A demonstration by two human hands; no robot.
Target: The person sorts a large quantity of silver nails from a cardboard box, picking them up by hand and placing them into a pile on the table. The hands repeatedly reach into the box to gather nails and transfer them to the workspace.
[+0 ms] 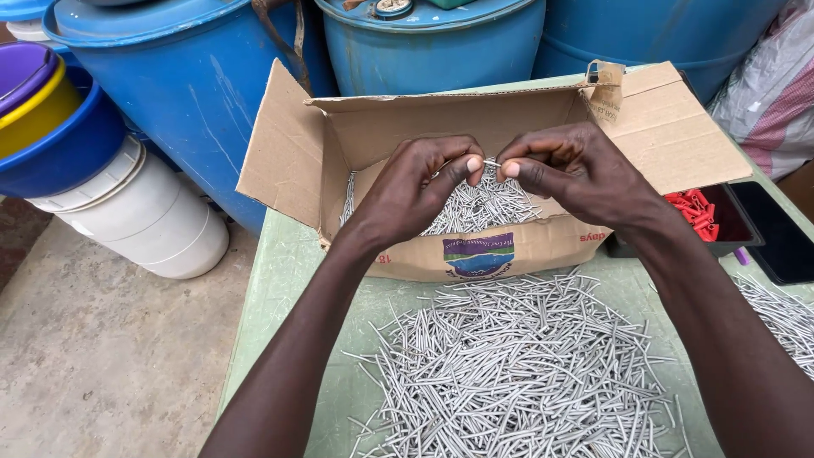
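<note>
The left hand (424,182) and right hand (572,170) pinch one thin nail (491,163) between them. It lies crosswise above the open cardboard box (475,246).

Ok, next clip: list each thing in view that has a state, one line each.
Brown cardboard box: open, flaps up, partly filled with nails.
Thin grey metal nail: pinched between both hands over the box.
Left hand: fingers closed on the nail.
Right hand: fingers closed on the nail.
Loose grey nail pile: spread on the green table.
Small black tray: holds red plastic plugs.
</note>
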